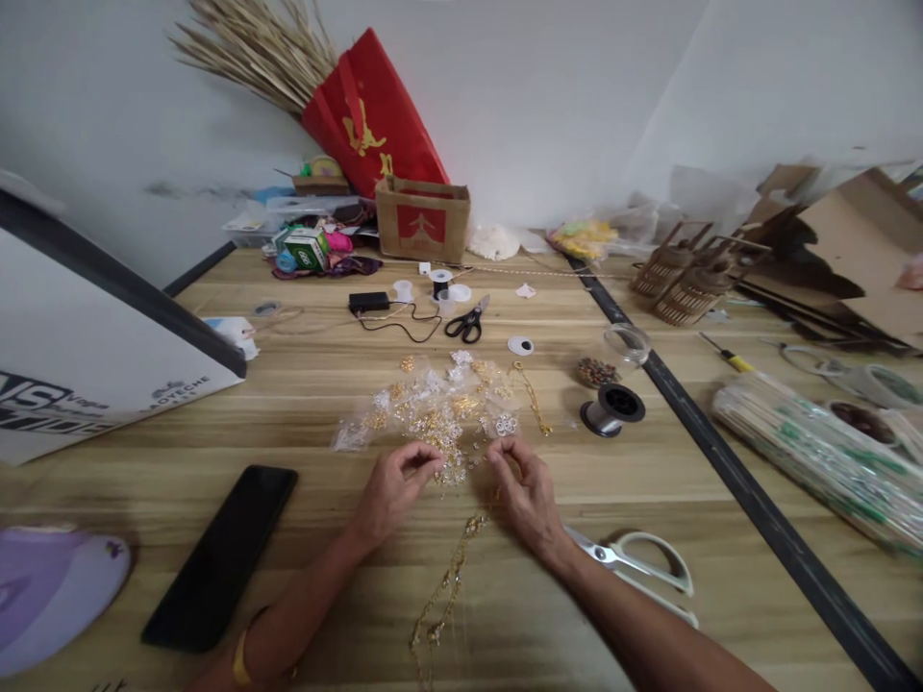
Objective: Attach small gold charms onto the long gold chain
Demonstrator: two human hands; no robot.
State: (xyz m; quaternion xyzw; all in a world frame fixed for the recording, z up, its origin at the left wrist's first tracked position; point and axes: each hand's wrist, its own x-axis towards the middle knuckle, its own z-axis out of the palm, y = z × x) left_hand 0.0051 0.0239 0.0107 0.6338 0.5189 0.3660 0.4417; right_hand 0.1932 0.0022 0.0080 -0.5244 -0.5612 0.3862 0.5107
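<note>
Handling judged light, limp, tangle-prone: beaded chain, laid on counter beside right hand, best taken by upper end. Right fingertips pressed together, left hand likewise; anything pinched cannot be told.

Left hand: bare; left forearm: bare to the frame edge, except for one ornament; bangle: gold-coloured, narrow, curved in profile, worn around the left forearm; dark line: thin, adjoining the bangle, nature indistinct; right hand: bare; right forearm: bare throughout its visible length.
</note>
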